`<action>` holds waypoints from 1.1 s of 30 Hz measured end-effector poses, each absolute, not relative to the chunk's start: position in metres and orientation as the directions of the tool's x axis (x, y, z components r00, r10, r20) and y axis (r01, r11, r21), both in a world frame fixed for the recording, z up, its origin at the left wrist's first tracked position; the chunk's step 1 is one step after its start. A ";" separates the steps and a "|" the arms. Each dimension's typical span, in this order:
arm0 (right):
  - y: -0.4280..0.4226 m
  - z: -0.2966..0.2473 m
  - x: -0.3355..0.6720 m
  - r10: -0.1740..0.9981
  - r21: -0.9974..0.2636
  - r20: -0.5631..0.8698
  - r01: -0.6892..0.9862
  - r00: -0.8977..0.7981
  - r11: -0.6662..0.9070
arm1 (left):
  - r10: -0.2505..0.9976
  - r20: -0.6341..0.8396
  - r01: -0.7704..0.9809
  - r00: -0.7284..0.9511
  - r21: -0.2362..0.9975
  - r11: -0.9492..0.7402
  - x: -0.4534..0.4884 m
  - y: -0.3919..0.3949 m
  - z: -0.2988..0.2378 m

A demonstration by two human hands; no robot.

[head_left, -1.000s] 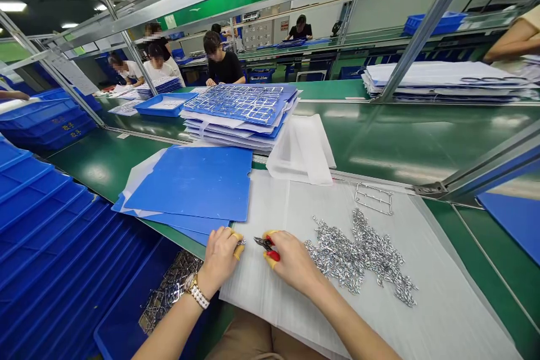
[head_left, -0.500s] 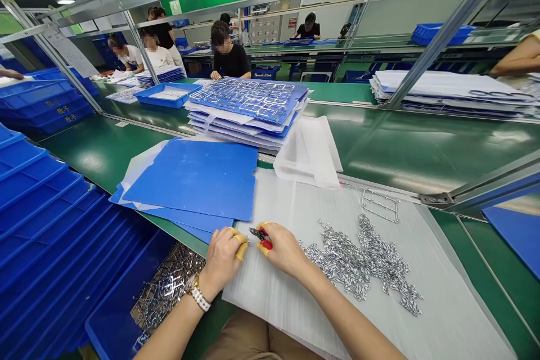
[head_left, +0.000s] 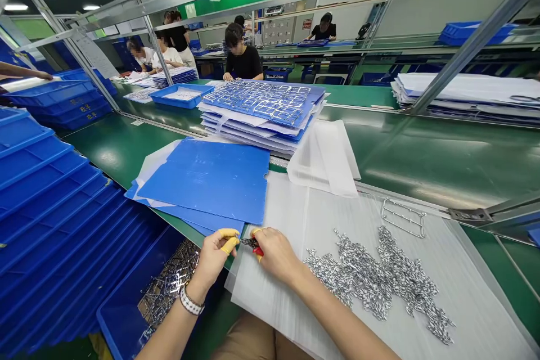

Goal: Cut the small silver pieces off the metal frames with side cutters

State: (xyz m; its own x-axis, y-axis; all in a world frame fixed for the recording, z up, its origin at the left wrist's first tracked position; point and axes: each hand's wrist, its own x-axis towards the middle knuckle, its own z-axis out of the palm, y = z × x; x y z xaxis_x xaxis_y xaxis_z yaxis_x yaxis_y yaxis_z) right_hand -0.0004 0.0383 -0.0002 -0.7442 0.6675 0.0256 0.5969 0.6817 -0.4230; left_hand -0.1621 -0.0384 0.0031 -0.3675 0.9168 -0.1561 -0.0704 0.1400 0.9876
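Cutters [head_left: 248,242] with red grips come up to the left hand [head_left: 211,259] since the half-second-earlier frame, closing the small gap, and that hand now turns its thumb and finger toward them. Its yellow-covered fingertips [head_left: 230,246] pinch a tiny shiny piece, mostly hidden by them. Wrapped around the grips, the right hand [head_left: 274,250] points the tool's tip at that piece; whether the blades are parted cannot be told. Both meet above the left edge of a white sheet [head_left: 291,292] on the green worktop [head_left: 107,149]. To the right, a heap of small silver pieces [head_left: 371,275] lies on the sheet, with one metal frame [head_left: 403,217] behind it. Blue sheets [head_left: 206,180] lie just beyond the left hand; a blue bin [head_left: 110,315] of metal scraps [head_left: 171,284] stands below.
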 end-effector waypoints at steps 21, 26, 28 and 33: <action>0.013 0.021 0.062 0.992 -0.954 -0.122 -0.278 0.015 -0.113 | 0.981 -0.172 -0.265 -0.092 0.954 0.142 -0.053 0.000 0.013; 0.013 0.004 0.064 0.990 -0.947 -0.097 -0.316 0.102 -0.060 | 0.975 -0.201 -0.243 -0.098 0.955 0.172 -0.043 0.006 0.010; 0.014 -0.001 0.063 0.990 -0.944 -0.085 -0.326 0.112 -0.044 | 0.972 -0.208 -0.231 -0.106 0.956 0.179 -0.043 0.007 0.010; 0.017 -0.008 0.060 0.992 -0.945 -0.041 -0.328 0.118 -0.001 | 0.968 -0.223 -0.221 -0.115 0.956 0.194 -0.043 0.009 0.010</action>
